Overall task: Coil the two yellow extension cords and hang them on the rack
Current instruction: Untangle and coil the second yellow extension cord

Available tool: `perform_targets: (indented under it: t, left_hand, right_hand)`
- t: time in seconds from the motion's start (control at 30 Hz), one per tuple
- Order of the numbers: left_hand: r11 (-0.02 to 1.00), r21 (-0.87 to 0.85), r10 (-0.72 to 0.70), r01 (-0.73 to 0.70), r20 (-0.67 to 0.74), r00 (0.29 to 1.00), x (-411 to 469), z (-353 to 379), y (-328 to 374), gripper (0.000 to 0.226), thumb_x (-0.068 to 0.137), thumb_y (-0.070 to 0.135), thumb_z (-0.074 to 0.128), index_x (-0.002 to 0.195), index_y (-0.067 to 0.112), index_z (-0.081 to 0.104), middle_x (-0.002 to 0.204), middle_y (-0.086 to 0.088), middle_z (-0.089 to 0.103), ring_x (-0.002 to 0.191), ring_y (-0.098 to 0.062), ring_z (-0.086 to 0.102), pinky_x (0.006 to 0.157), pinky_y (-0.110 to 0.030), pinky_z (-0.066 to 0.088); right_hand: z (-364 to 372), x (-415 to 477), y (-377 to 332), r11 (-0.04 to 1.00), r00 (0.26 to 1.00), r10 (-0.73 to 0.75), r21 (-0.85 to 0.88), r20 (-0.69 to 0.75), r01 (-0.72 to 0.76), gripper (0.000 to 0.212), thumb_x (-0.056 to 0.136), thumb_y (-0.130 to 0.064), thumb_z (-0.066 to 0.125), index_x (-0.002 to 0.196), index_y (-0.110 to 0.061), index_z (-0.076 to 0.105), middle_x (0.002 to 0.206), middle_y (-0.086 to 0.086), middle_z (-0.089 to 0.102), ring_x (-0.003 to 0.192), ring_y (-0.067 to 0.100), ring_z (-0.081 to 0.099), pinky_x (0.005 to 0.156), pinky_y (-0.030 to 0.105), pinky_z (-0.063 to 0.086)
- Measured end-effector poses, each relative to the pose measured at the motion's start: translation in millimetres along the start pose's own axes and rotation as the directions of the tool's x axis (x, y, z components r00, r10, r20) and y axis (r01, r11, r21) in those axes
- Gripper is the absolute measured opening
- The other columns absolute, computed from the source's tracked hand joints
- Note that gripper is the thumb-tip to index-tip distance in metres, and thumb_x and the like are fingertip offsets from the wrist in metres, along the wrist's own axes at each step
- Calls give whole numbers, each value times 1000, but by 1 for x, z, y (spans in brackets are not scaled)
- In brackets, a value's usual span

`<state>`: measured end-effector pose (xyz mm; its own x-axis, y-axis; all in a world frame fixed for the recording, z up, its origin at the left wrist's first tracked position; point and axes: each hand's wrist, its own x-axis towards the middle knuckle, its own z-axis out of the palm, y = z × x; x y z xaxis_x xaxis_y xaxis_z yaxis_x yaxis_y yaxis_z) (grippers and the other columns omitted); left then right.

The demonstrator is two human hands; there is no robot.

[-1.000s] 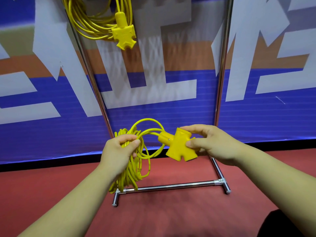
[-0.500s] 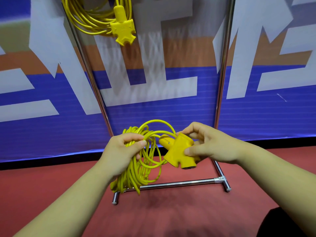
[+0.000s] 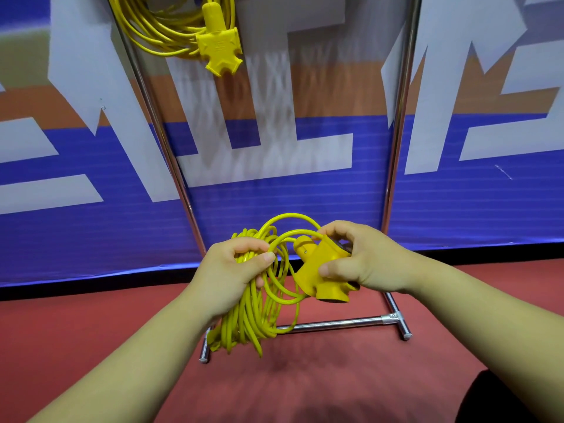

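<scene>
Your left hand (image 3: 232, 270) gripped the coiled cord (image 3: 253, 312), fingers wrapped around it, while your right hand (image 3: 363, 264) pinched its socket block (image 3: 320, 270) beside the rack (image 3: 393, 166).

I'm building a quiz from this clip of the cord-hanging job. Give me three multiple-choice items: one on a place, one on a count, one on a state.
1. Where is the first coiled cord?
A. on the floor
B. up on the rack
C. in the right hand

2. How many yellow cords show?
A. one
B. two
C. three

3. What does the left hand do?
A. grips the second cord's coil
B. lies open
C. holds the rack

Key: 1 B, it dangles near the rack's upper left; 2 B, one up there, one in hand; 3 A, fingers close around the loops while the right hand holds the socket block.
</scene>
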<state>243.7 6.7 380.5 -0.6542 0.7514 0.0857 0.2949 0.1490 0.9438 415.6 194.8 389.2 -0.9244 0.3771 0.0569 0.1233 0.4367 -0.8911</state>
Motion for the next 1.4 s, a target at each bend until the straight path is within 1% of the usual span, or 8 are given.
perform_targets:
  t: [0.2, 0.4, 0.63, 0.8, 0.97, 1.07, 1.2, 1.4]
  left_hand:
    - [999, -52, -17, 16, -15, 1000, 0, 6, 1, 6, 90, 20, 73, 95, 24, 72, 59, -13, 64, 52, -21, 60, 60, -36, 53]
    - [984, -166, -64, 57, -33, 997, 0, 13, -2, 6, 90, 18, 72, 96, 19, 73, 63, -15, 63, 53, -23, 60, 61, -39, 55]
    - [969, -235, -100, 82, -65, 993, -1, 23, -5, 9, 89, 13, 73, 97, 12, 73, 66, -10, 64, 55, -22, 60, 59, -35, 54]
    - [983, -176, -62, 45, -92, 994, -3, 31, 0, 8, 88, 12, 74, 88, 20, 74, 59, -10, 65, 58, -22, 61, 58, -32, 53]
    - [994, -107, -22, 17, -52, 998, -4, 33, 3, 6, 86, 14, 77, 86, 20, 75, 60, -11, 66, 56, -19, 61, 57, -28, 53]
    - [988, -151, -43, 31, -76, 996, -3, 32, 3, 7, 86, 9, 75, 91, 14, 74, 58, -9, 64, 54, -19, 61, 53, -27, 53]
    - [969, -234, -96, 76, -78, 992, -2, 31, 2, 6, 87, 7, 73, 93, 9, 73, 56, -5, 63, 51, -17, 59, 48, -27, 52]
    - [965, -249, -102, 80, -77, 992, 0, 32, 0, 5, 88, 10, 73, 93, 11, 74, 59, -7, 64, 55, -20, 60, 53, -30, 53]
  right_hand:
    - [5, 2, -3, 999, 1000, 15, -29, -11, -16, 37, 75, -27, 85, 101, -20, 58, 77, -3, 65, 66, 10, 57, 63, 29, 51]
    - [11, 3, 2, 999, 990, 39, 21, -132, -36, 14, 82, -23, 75, 92, -22, 64, 83, 6, 69, 72, 11, 60, 72, 40, 52]
    - [13, 4, 3, 926, 959, 218, 349, -181, -145, 30, 74, 1, 81, 100, -11, 72, 94, 7, 76, 81, 22, 73, 82, 48, 58]
    - [18, 5, 1, 989, 959, 136, -23, -249, -146, 33, 65, -23, 90, 90, -25, 70, 80, -9, 72, 69, 4, 65, 67, 27, 55]
    - [19, 7, -5, 979, 961, 81, -160, -264, -127, 39, 62, -36, 92, 89, -25, 66, 83, -4, 70, 71, 8, 57, 67, 26, 47]
    - [12, 4, -5, 986, 975, 161, 76, -152, -151, 39, 66, -23, 92, 98, -21, 70, 94, 3, 75, 83, 16, 71, 78, 33, 58]
    - [-1, 2, -2, 861, 976, 178, 461, 125, -216, 44, 77, 6, 73, 119, -7, 68, 116, 20, 70, 98, 27, 70, 88, 37, 56]
    - [-10, 5, 7, 789, 966, 112, 571, 232, -228, 46, 82, 7, 67, 127, -2, 64, 125, 22, 66, 112, 33, 66, 95, 38, 54]
